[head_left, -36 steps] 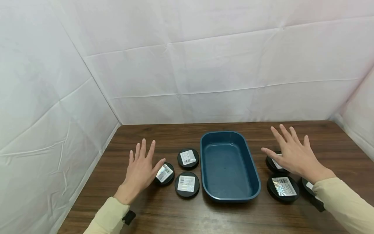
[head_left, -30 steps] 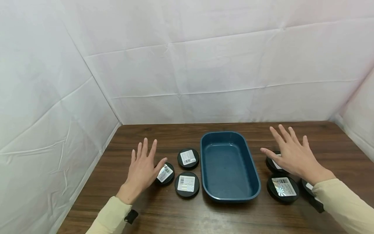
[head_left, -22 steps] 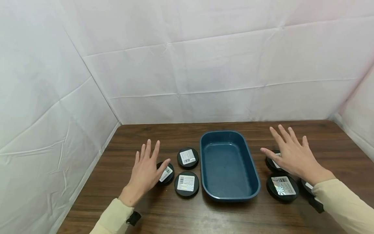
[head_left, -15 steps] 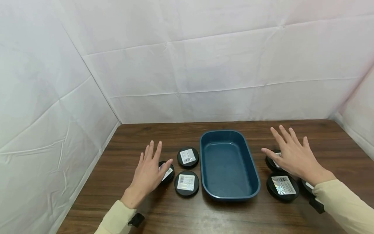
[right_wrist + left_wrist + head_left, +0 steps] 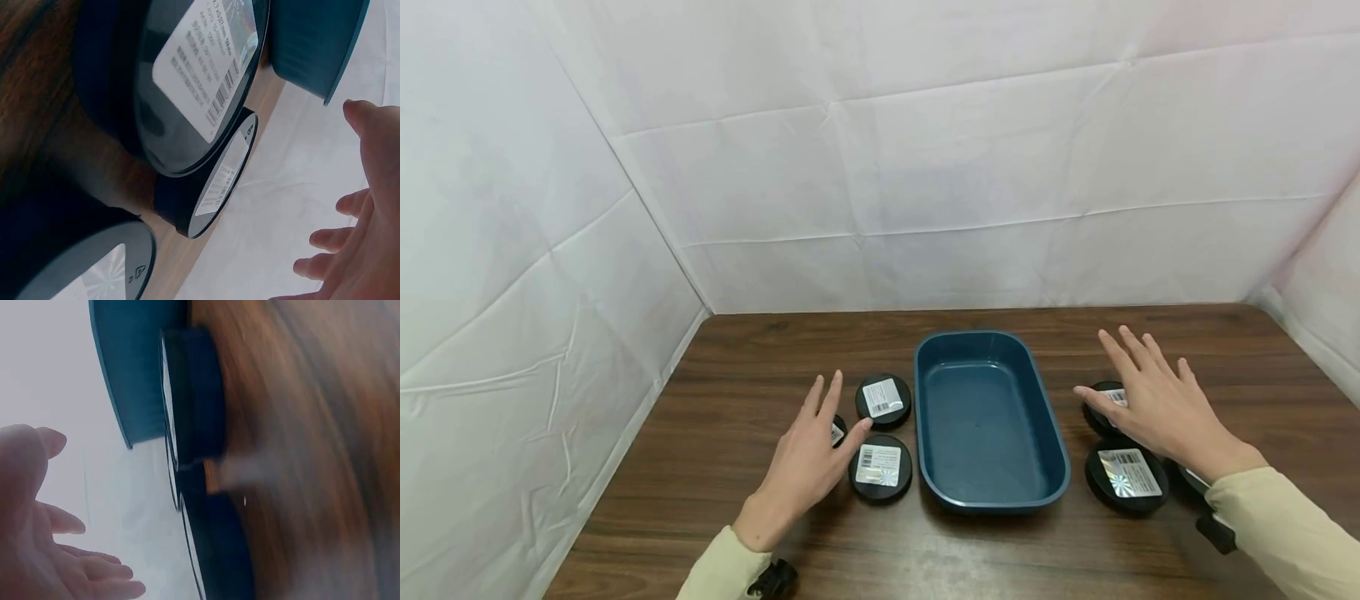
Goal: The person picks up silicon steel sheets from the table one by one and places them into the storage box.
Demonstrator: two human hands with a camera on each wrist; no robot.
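Note:
My left hand (image 5: 805,462), fingers extended, is over a flat round black case (image 5: 838,432) with a white label, mostly hidden beneath it. Two more such cases, a back one (image 5: 883,400) and a front one (image 5: 880,468), lie just right of that hand. Over on the right, my right hand (image 5: 1168,417) hovers with spread fingers, partly covering another labelled black case (image 5: 1101,417). Closer to me lies a fuller-view case (image 5: 1127,478); a third (image 5: 1189,483) is mostly hidden by the right wrist. Both wrist views show the hands holding nothing.
A blue rectangular tray (image 5: 988,442) with nothing inside stands between the two groups of cases. The brown wooden table (image 5: 985,567) meets white cloth walls (image 5: 925,167) at the back and sides. A black wrist device (image 5: 775,577) sits by the left cuff.
My left hand has moved rightward and slightly nearer, now covering most of the leftmost case. The right hand has stayed almost in place. The cases and tray have not moved.

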